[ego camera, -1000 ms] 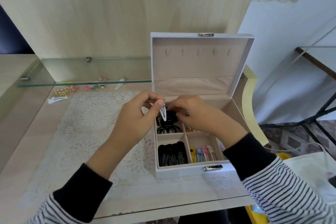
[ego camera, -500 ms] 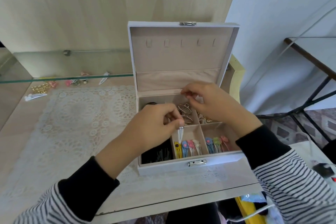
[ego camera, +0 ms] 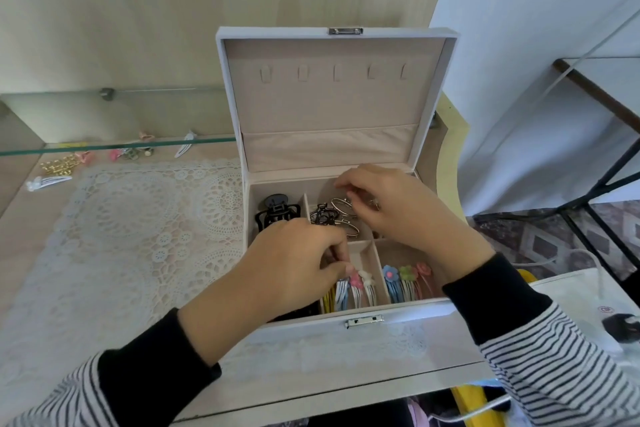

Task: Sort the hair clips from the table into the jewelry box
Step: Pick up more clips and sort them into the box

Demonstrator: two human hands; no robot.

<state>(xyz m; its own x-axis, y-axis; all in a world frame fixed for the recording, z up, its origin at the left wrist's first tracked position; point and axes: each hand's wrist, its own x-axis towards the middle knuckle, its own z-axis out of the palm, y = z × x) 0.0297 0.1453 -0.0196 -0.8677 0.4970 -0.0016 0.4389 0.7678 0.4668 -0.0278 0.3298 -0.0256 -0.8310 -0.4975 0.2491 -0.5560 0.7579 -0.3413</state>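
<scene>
1. The jewelry box (ego camera: 398, 326) stands open on the worktop (ego camera: 24, 225), with its lid (ego camera: 332, 104) upright behind both hands.
2. The left hand (ego camera: 294, 274) reaches into the front middle compartment. Its fingers are curled, and the fingertips (ego camera: 341, 258) are bunched right over the head of a pale snap clip (ego camera: 342, 291). From where I stand I cannot tell whether they pinch that clip or only touch it.
3. Just right of those fingertips, in the same compartment, stand a pink snap clip (ego camera: 356, 282) and a white snap clip (ego camera: 369, 288). Some yellow clips (ego camera: 329, 300) peek out from beneath the left hand.
4. The right hand (ego camera: 405, 215) hangs over the back compartments with its fingers curled downward. Something small and shiny shows by its thumb, but I cannot tell whether the hand grips it.
5. Right beneath the right hand's fingers lie silver oval clips (ego camera: 341, 210), touching a dark wire clip (ego camera: 322, 217) on their left.
6. A black claw clip (ego camera: 277, 215) sits in the back compartment, just beyond the left hand's knuckles.
7. Just below the right hand, near its wrist, three flower clips (ego camera: 408, 282) in blue, green and pink stand side by side in the front right compartment.
8. Well to the left of the left hand, past the far edge of the lace mat (ego camera: 138, 218), more clips lie on the worktop. There are gold clips (ego camera: 60, 165), a white clip (ego camera: 48, 181) and pink clips (ego camera: 83, 157). Another pale clip (ego camera: 183, 149) lies under the glass shelf (ego camera: 121, 146).
</scene>
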